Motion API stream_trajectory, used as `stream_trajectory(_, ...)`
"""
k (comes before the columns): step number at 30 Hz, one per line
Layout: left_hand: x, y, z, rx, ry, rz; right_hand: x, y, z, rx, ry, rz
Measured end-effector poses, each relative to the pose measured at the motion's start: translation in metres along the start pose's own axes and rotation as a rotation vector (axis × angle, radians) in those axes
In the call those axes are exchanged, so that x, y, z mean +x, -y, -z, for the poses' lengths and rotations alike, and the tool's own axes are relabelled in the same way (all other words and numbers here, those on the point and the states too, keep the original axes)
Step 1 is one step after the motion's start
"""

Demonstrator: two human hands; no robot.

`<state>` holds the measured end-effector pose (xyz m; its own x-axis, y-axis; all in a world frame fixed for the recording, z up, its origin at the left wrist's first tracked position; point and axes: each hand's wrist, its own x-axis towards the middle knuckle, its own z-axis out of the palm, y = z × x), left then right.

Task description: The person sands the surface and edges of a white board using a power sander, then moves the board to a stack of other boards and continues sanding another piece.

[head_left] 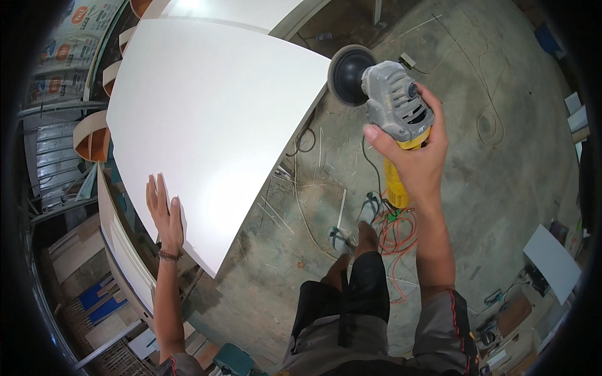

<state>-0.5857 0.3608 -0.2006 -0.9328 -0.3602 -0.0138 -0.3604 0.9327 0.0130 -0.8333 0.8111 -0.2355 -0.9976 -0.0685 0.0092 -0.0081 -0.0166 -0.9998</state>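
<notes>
Head view, the only one. Right grip (420,160) is wrapped round the grey head of a power tool (392,97), thumb on the near side, fingers round the far side. Yellow body runs down past the palm; black round disc (348,75) sits at the upper right corner of a white panel (213,119). Disc touching or just off the corner: can't tell. Left grip (167,219) not pinching anything: palm down, fingers extended along the panel's left edge. Orange cord (401,235) coiled on the floor (501,188) below.

Handling, judged by looks: tool probably hefty, rigid, top-heavy at the head; best held by head plus yellow body, clear of the disc. Panel looks stiff, smooth, likely slippery and easily scratched; take it by the edges.
</notes>
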Motion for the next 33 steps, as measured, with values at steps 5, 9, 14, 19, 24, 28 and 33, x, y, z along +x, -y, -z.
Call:
stream_trajectory(5,0.0,-0.004,0.002,-0.012,-0.013,0.002,0.002,0.002,0.012,-0.011,-0.052,-0.008)
stream_trajectory(9,-0.001,-0.007,0.004,-0.017,-0.019,-0.001,0.001,0.003,0.018,-0.03,-0.053,-0.011)
stream_trajectory(14,-0.002,-0.005,0.006,-0.01,-0.028,-0.005,-0.002,0.004,0.013,-0.043,0.004,0.003)
stream_trajectory(19,-0.001,-0.008,0.004,-0.031,-0.024,0.008,-0.007,0.008,0.009,-0.063,0.028,0.018)
stream_trajectory(24,-0.002,-0.008,0.007,-0.024,-0.045,0.003,-0.022,0.001,0.007,-0.133,0.069,0.149)
stream_trajectory(28,-0.003,-0.008,0.005,-0.02,-0.042,0.027,-0.046,0.001,0.001,-0.149,0.149,0.153)
stream_trajectory(33,-0.005,-0.008,0.004,-0.031,-0.06,0.029,-0.085,0.013,-0.009,-0.25,0.243,0.157)
